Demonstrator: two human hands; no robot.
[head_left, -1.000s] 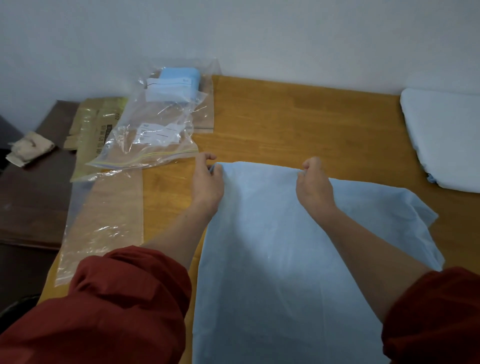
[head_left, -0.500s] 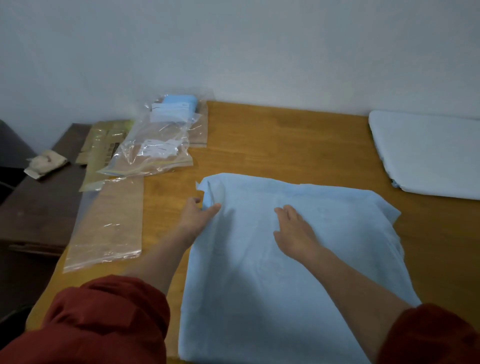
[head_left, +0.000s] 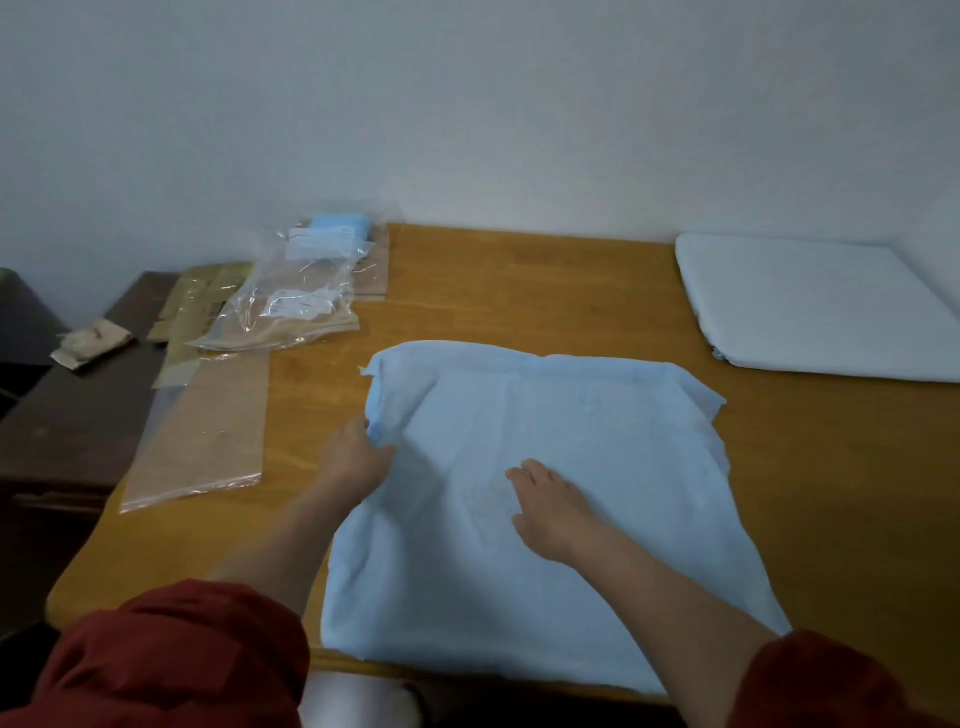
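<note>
Both hands had released the far edge of the light blue cloth, which then lay flat on the worktop. The left hand drew back to the cloth's left edge and gripped the fold there. The right hand drew back to rest flat on its middle.

A pale blue, thin fabric sheet lies folded flat into a rough square at the frame's lower centre, its left edge rumpled and slightly lifted.
</note>
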